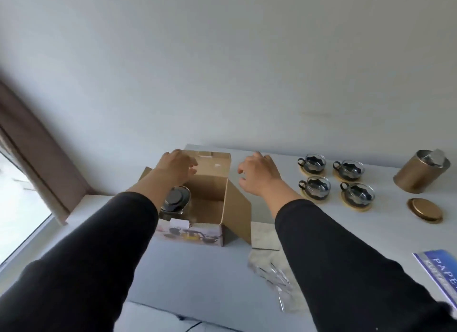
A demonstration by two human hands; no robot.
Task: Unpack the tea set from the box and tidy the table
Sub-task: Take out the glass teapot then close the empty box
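Both hands are hovering with fingers loosely curled and spread, holding nothing. The glass teapot (176,200) is sitting upright inside the open cardboard box (217,190), just below the left hand (176,167); the right hand (259,174) is farther off, beyond the box's wall.

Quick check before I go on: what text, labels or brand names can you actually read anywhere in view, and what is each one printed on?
"PAPE": white letters on the blue pack at the table's right edge; the word is cut off by the frame.
Second line on the same pack: starts like "KIT", too blurred to read.
Box front panel: a printed tea set picture and a white sticker, no legible text.
Nothing else carries readable text.
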